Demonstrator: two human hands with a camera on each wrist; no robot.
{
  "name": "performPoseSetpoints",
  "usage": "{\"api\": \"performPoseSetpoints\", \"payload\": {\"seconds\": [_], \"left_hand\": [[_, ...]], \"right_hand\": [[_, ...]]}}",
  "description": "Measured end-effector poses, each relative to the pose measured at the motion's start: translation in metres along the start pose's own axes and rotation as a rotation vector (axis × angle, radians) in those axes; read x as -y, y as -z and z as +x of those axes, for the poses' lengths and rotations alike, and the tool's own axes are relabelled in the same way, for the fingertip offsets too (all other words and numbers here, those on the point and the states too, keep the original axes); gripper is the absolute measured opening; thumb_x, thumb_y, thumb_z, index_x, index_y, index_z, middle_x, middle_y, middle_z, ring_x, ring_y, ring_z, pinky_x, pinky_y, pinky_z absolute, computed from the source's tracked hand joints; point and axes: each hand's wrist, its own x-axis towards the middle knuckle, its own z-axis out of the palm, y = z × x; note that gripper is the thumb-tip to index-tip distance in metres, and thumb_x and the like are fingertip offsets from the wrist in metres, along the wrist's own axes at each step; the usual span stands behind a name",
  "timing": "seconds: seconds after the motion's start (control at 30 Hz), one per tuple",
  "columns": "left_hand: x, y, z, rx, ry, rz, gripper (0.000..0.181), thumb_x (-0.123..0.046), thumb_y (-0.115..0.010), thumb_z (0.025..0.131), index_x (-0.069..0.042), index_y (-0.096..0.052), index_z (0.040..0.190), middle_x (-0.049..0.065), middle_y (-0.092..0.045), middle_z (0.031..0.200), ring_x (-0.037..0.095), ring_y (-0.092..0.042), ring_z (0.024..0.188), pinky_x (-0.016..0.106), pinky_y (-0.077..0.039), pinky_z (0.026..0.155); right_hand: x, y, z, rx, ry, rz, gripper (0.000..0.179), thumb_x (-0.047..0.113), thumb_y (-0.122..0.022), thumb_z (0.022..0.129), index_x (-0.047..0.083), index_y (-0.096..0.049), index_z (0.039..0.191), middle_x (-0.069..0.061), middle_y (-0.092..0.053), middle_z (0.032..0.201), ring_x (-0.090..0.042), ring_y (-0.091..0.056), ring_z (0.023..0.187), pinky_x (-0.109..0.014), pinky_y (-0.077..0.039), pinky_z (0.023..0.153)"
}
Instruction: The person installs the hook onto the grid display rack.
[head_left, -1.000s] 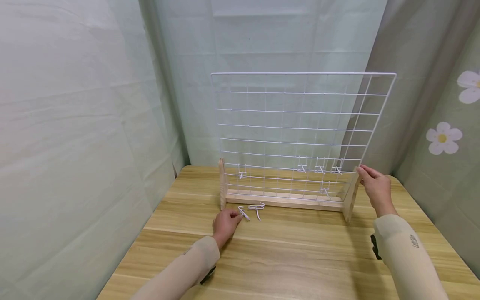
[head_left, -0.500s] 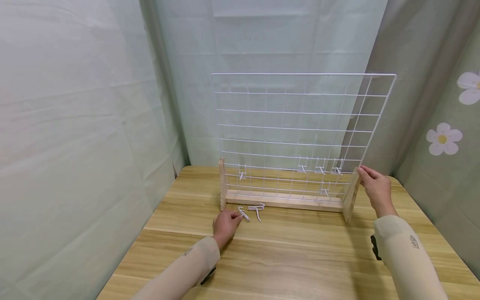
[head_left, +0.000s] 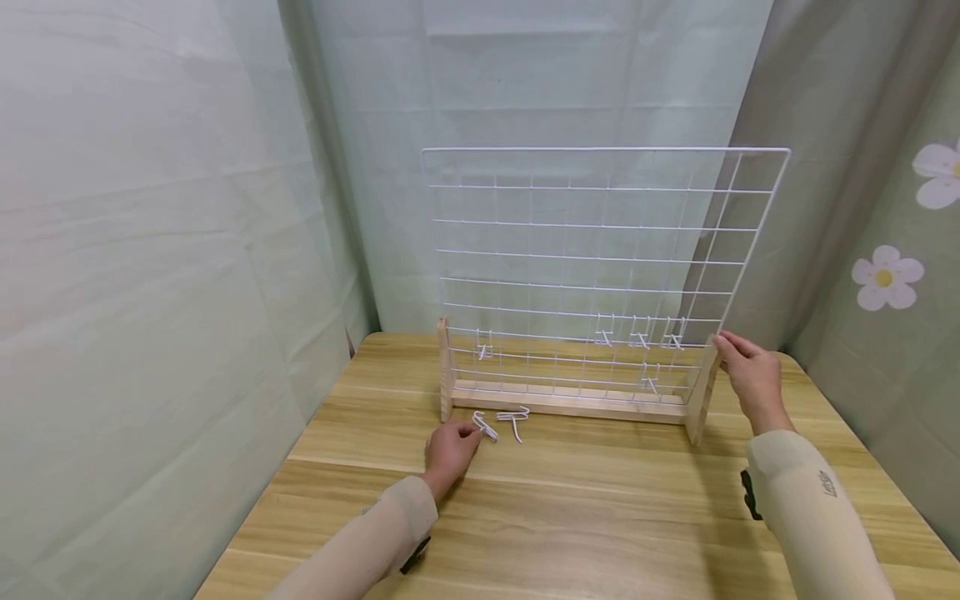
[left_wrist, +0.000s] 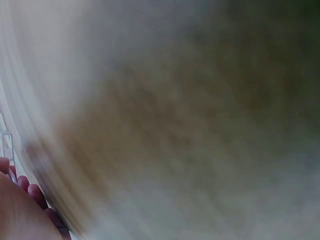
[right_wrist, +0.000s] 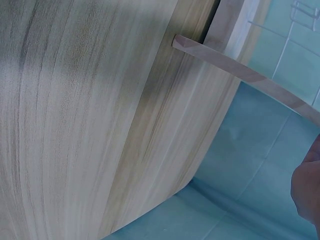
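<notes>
In the head view my left hand (head_left: pixel 450 450) pinches the near end of a white wire hook (head_left: pixel 484 426) on the table, thumb and fingertips together. The left wrist view shows only its curled fingers (left_wrist: pixel 37 194) at the lower left, beside the hook's wire loop (left_wrist: pixel 6 146). Another white hook (head_left: pixel 514 422) lies just to the right. My right hand (head_left: pixel 752 379) grips the top of the right wooden upright (head_left: pixel 702 396) of a stand. That stand carries a white wire grid panel (head_left: pixel 585 258), standing upright. Much of the right hand is outside its wrist view.
Several white hooks (head_left: pixel 640 339) hang on the grid's lower right, and one hook (head_left: pixel 485 350) hangs at its lower left. A wooden base bar (head_left: pixel 562 401) joins the uprights. Pale cloth (head_left: pixel 187 250) walls surround the wooden table (head_left: pixel 570 517).
My left hand and the hook at its fingertips have shifted very slightly left. The right hand stays on the upright, and the other hooks have not moved.
</notes>
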Motion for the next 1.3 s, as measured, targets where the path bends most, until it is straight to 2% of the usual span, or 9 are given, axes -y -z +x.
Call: {"api": "performPoseSetpoints", "payload": {"seconds": [0.1, 0.3, 0.4, 0.5, 0.73, 0.93, 1.03, 1.17, 1.3], "left_hand": [[-0.002, 0.001, -0.001, -0.010, 0.011, -0.024, 0.007, -0.020, -0.074, 0.086, -0.015, -0.077, 0.083, -0.003, -0.071, 0.082, 0.017, -0.061, 0.075, 0.038, -0.049, 0.072], [-0.010, -0.002, -0.001, -0.037, 0.020, -0.140, 0.007, -0.017, -0.074, 0.085, -0.010, -0.074, 0.082, -0.001, -0.067, 0.078, 0.013, -0.056, 0.070, 0.033, -0.048, 0.066], [-0.015, -0.005, -0.002, -0.053, 0.021, -0.200, 0.007, -0.016, -0.075, 0.085, -0.010, -0.073, 0.082, -0.002, -0.066, 0.077, 0.013, -0.056, 0.069, 0.031, -0.047, 0.064], [-0.022, -0.007, -0.003, -0.083, 0.015, -0.243, 0.006, -0.015, -0.075, 0.084, -0.010, -0.073, 0.081, -0.002, -0.067, 0.076, 0.013, -0.057, 0.069, 0.031, -0.048, 0.064], [-0.040, -0.019, -0.003, -0.210, -0.007, -0.268, 0.003, -0.011, -0.073, 0.079, -0.009, -0.073, 0.077, -0.002, -0.068, 0.074, 0.013, -0.060, 0.069, 0.032, -0.051, 0.065], [-0.057, -0.035, -0.001, -0.350, -0.043, -0.277, 0.002, -0.008, -0.072, 0.078, -0.006, -0.073, 0.076, 0.000, -0.068, 0.075, 0.016, -0.063, 0.070, 0.032, -0.052, 0.066], [-0.069, -0.043, 0.000, -0.436, -0.049, -0.291, 0.002, -0.008, -0.073, 0.076, -0.005, -0.073, 0.075, 0.001, -0.069, 0.073, 0.019, -0.064, 0.070, 0.035, -0.052, 0.066], [-0.086, -0.050, 0.002, -0.535, -0.027, -0.322, 0.004, -0.007, -0.073, 0.075, -0.004, -0.071, 0.075, 0.003, -0.068, 0.072, 0.022, -0.064, 0.070, 0.039, -0.052, 0.065], [-0.100, -0.055, 0.007, -0.599, 0.020, -0.314, 0.005, -0.007, -0.073, 0.078, -0.007, -0.069, 0.075, 0.003, -0.066, 0.074, 0.023, -0.064, 0.071, 0.039, -0.053, 0.066]], "right_hand": [[0.000, -0.001, 0.000, -0.005, 0.000, -0.054, 0.062, 0.041, -0.060, 0.097, 0.000, -0.051, 0.142, 0.009, -0.063, 0.119, 0.003, -0.059, 0.096, -0.023, -0.049, 0.093], [0.001, 0.001, -0.002, 0.003, -0.003, 0.000, 0.062, 0.039, -0.063, 0.096, -0.002, -0.051, 0.142, 0.015, -0.063, 0.110, 0.004, -0.059, 0.094, -0.020, -0.049, 0.091], [0.001, 0.001, -0.002, 0.009, -0.013, 0.018, 0.063, 0.040, -0.064, 0.096, -0.001, -0.050, 0.142, 0.014, -0.062, 0.110, 0.003, -0.059, 0.094, -0.024, -0.047, 0.095], [0.001, 0.001, -0.002, 0.011, -0.009, 0.027, 0.063, 0.039, -0.064, 0.096, -0.001, -0.051, 0.142, 0.016, -0.062, 0.107, 0.004, -0.059, 0.092, -0.022, -0.048, 0.093], [0.000, 0.001, 0.000, 0.012, 0.002, 0.107, 0.062, 0.033, -0.067, 0.095, -0.005, -0.050, 0.141, 0.019, -0.063, 0.097, 0.004, -0.061, 0.087, -0.012, -0.051, 0.078], [0.000, 0.001, 0.000, 0.010, -0.025, -0.004, 0.063, 0.042, -0.062, 0.096, 0.001, -0.051, 0.143, 0.006, -0.064, 0.121, -0.001, -0.061, 0.099, -0.017, -0.050, 0.086], [0.000, 0.001, 0.000, 0.009, -0.025, -0.051, 0.065, 0.046, -0.060, 0.096, 0.003, -0.051, 0.143, 0.004, -0.062, 0.127, 0.001, -0.060, 0.097, -0.020, -0.050, 0.090], [0.001, 0.002, -0.001, 0.010, -0.029, -0.013, 0.064, 0.042, -0.062, 0.095, 0.001, -0.051, 0.143, 0.010, -0.063, 0.117, 0.005, -0.059, 0.091, -0.017, -0.050, 0.087], [0.001, 0.002, -0.002, 0.008, -0.025, 0.038, 0.063, 0.039, -0.065, 0.095, -0.001, -0.052, 0.141, 0.015, -0.064, 0.107, 0.005, -0.060, 0.089, -0.018, -0.049, 0.088]]}}
